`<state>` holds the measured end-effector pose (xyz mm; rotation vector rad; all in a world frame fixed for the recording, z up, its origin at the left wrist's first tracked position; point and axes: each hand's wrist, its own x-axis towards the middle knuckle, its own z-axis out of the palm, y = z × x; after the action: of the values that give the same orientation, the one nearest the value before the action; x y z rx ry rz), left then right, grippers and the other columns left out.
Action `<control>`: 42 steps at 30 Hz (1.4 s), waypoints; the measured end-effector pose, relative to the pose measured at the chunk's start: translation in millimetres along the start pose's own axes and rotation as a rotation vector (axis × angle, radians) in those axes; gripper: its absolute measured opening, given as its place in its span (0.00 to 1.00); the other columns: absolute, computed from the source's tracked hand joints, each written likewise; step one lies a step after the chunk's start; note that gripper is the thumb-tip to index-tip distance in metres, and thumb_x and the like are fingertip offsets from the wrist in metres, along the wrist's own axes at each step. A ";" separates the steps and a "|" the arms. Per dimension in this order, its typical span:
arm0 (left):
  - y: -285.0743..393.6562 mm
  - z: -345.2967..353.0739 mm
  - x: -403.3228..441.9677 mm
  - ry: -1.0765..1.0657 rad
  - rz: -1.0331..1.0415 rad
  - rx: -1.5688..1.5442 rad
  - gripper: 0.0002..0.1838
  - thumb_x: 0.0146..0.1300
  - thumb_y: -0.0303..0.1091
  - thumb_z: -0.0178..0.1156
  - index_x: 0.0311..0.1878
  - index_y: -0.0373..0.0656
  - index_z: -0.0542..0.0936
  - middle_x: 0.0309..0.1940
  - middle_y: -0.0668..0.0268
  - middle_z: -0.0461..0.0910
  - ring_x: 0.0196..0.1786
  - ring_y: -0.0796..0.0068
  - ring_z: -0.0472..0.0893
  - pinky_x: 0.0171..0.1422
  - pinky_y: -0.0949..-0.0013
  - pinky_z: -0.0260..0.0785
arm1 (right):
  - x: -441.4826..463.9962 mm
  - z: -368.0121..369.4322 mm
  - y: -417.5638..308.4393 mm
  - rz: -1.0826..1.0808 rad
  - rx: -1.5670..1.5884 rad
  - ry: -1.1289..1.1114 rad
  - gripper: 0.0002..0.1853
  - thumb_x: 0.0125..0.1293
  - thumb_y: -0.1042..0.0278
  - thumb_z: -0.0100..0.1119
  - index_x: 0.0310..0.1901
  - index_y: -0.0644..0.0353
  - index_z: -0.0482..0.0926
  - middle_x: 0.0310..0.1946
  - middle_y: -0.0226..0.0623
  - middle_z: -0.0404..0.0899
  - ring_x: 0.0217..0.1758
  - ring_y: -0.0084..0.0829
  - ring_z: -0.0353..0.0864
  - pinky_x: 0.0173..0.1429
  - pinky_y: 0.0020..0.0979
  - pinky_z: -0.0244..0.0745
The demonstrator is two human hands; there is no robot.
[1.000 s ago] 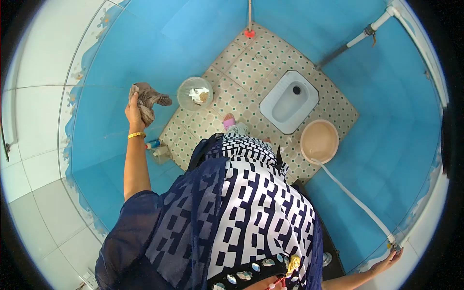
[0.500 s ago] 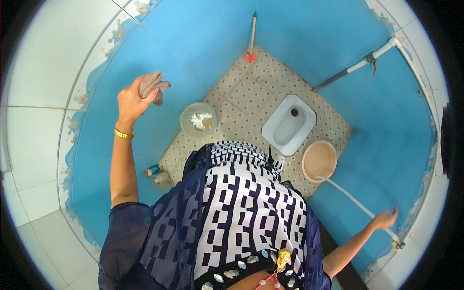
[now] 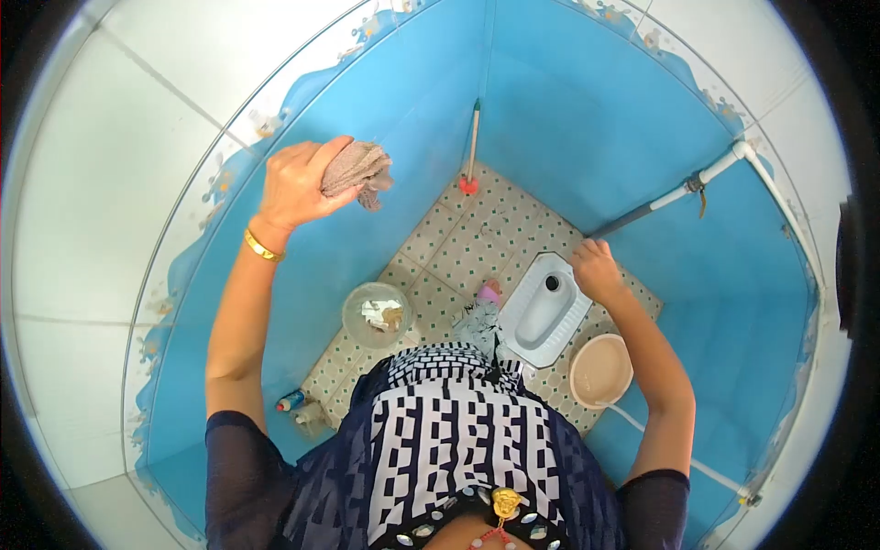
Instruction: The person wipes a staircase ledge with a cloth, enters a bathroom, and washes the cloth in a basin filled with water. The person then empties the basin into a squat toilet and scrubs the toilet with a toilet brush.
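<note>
My left hand (image 3: 302, 181), with a yellow bangle on its wrist, grips a crumpled brown cloth (image 3: 357, 172) in front of the blue wall. Out over the floor, my right hand (image 3: 596, 268) has its fingers curled together, and whatever they might hold is hidden. It appears beside the white squat toilet (image 3: 534, 321), near the drain end and well above it. A pale basin (image 3: 600, 368) lies below my right forearm, with a white hose (image 3: 628, 417) running into it.
A clear bin (image 3: 353, 316) with paper inside stands by the left wall. Bottles (image 3: 291, 400) sit in the lower left corner. A stick with a red end (image 3: 473, 151) leans in the far corner. A pipe with a valve (image 3: 694, 183) crosses the right wall.
My right hand has left the tap at the hose's end and swung forward over the toilet area. My left hand moved right with the cloth. The view has tilted up, and one foot shows again.
</note>
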<state>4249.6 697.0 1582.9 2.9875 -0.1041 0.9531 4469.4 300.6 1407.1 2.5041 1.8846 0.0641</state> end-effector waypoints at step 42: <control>-131.0 33.7 -5.6 -0.599 -0.440 0.647 0.32 0.52 0.62 0.45 0.45 0.40 0.73 0.39 0.53 0.75 0.41 0.58 0.75 0.45 0.57 0.66 | 488.3 484.5 241.9 -0.137 -1.171 -0.362 0.12 0.48 0.64 0.54 0.36 0.54 0.75 0.33 0.30 0.71 0.43 0.31 0.70 0.57 0.40 0.53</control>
<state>4273.0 827.3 1554.4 3.4869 0.9910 0.0147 4854.5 711.9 944.2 1.4580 1.2574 0.5004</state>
